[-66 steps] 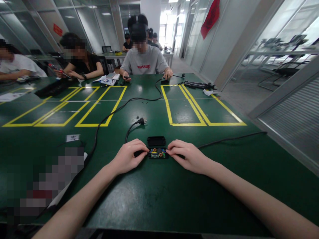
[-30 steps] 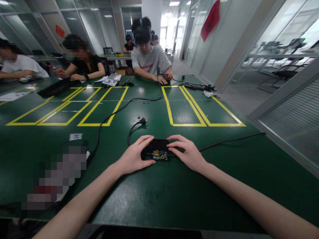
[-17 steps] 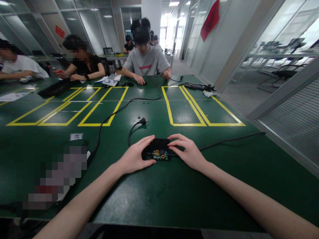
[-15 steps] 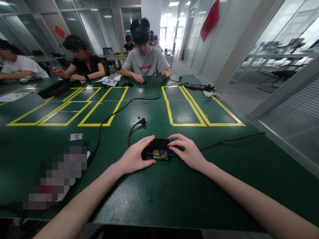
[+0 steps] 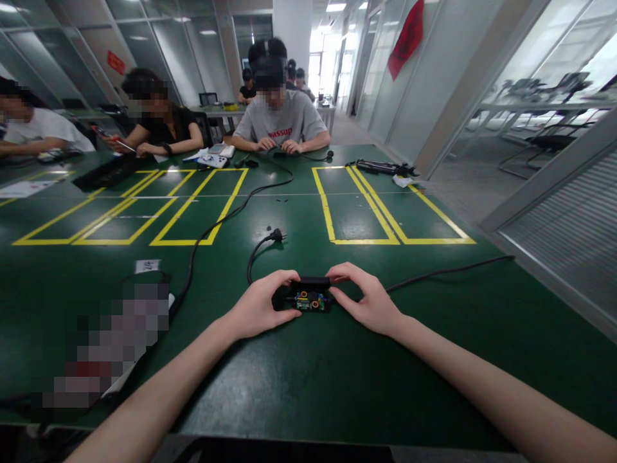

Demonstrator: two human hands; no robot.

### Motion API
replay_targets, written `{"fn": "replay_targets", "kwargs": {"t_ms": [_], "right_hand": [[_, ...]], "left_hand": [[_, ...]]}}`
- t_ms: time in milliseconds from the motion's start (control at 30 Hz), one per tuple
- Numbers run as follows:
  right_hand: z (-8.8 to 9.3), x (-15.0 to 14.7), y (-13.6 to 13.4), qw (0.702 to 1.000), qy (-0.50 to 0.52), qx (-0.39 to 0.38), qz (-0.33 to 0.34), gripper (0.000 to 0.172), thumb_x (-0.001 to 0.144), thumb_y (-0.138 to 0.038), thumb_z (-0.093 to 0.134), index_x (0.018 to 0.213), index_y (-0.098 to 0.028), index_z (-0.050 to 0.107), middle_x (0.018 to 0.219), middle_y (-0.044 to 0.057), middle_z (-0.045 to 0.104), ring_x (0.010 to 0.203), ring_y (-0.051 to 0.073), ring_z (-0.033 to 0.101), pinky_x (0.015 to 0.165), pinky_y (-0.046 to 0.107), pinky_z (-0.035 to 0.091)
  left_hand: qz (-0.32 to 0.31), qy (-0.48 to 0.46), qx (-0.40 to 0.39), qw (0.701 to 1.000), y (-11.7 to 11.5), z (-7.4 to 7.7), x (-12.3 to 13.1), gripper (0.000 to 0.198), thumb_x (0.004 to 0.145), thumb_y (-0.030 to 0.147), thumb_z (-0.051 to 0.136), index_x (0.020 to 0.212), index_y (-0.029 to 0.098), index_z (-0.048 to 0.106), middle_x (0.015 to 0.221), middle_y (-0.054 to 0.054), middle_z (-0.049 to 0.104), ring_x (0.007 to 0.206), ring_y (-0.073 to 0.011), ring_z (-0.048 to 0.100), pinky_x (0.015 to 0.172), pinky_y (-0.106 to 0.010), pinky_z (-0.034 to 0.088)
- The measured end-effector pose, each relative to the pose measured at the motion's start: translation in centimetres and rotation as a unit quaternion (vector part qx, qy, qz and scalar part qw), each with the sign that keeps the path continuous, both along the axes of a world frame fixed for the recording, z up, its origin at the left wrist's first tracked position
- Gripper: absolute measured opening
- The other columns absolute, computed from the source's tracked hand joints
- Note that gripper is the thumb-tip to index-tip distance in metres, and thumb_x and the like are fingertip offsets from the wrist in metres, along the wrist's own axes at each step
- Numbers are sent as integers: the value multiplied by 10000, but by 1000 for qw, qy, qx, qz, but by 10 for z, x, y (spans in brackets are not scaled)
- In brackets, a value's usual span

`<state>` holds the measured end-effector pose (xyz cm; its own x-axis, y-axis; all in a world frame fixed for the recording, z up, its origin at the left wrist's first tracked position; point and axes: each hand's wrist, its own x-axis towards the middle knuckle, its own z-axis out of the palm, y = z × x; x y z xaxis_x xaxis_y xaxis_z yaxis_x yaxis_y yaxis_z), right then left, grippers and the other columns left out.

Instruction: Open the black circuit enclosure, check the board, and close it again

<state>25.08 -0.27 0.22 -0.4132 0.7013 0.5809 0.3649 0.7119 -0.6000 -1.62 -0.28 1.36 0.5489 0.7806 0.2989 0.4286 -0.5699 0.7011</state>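
In front of me on the green table lies an opened black power adapter with its circuit board exposed, two copper-wound coils showing on it. Along the board's far side a black cover is tilted up. My left hand is curled round the adapter's left end, thumb at the near edge and fingertips at the cover's left end. My right hand pinches the cover's right end between thumb and fingers. Part of the case's sides is hidden by my fingers. A short cable with a black plug curves behind my left hand.
A black cable runs off to the right, and a longer cord crosses the table at left. A blurred-out object lies near left. Yellow tape frames mark the far table, where co-workers sit.
The black cover has tipped from lying back to standing more edge-on beside the board. My fingers on it have shifted slightly. The co-worker opposite has brought both hands together.
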Motion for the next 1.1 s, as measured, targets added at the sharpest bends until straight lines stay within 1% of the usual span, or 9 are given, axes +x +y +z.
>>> {"fn": "replay_targets", "kwargs": {"t_ms": [167,267,367,467,533,700,833,900,1100], "right_hand": [[3,2,-1,997,-52,35,38,80,1010,-231,558,1021,-208,634,937,77,700,869,205,675,763,344,576],[2,1,-1,993,-91,50,55,83,1008,-244,565,1005,-208,639,896,70,683,826,200,650,715,328,546],[1,1,-2,992,-113,45,45,113,959,-277,643,1044,-203,638,992,92,675,875,206,656,735,328,551],[2,-1,-3,987,-149,32,44,304,880,-302,739,1143,-200,626,1145,126,672,1002,242,667,823,365,564],[3,-2,-3,983,-172,29,53,353,867,-280,750,1183,-201,616,1132,118,695,1012,251,670,848,385,561],[3,-4,-2,984,-171,32,44,286,879,-256,737,1138,-202,630,1037,97,728,930,247,681,796,382,557],[1,-3,-2,984,-164,48,41,261,889,-274,732,1120,-198,639,1008,100,734,900,248,683,767,379,555],[0,-3,-2,985,-161,54,37,251,897,-286,727,1115,-194,642,994,99,735,885,245,683,753,374,552],[0,-3,-3,983,-166,64,37,233,931,-318,691,1114,-184,643,993,105,738,884,247,687,755,376,555]], "left_hand": [[-19,-2,12,1000,-2,4,2,213,817,179,779,957,198,620,1050,-56,695,1040,-230,713,900,-343,574],[-33,-11,19,999,-2,3,3,153,836,172,757,904,196,622,997,-47,676,1044,-226,727,880,-316,576],[-30,-6,30,999,-2,2,3,149,836,172,755,928,196,640,1005,-52,695,1029,-225,731,870,-311,575],[-22,-2,40,999,-2,2,3,154,840,178,749,966,198,664,1026,-59,722,1008,-219,728,879,-315,573],[-23,-6,44,999,-2,2,3,152,855,189,730,995,197,674,1059,-69,734,1010,-214,724,899,-324,574],[-34,-10,41,999,-1,3,3,180,867,216,703,1043,197,670,1141,-85,728,1042,-212,709,927,-345,573],[-33,19,42,998,-1,1,4,316,830,224,742,1132,215,651,1176,-78,735,1081,-233,700,958,-376,559],[-26,33,45,998,-1,-1,4,348,821,219,749,1153,218,645,1161,-69,742,1067,-235,700,947,-376,555],[-13,54,67,996,-2,-1,6,325,807,200,730,1123,208,653,1068,-50,747,962,-223,702,862,-343,552]]}}
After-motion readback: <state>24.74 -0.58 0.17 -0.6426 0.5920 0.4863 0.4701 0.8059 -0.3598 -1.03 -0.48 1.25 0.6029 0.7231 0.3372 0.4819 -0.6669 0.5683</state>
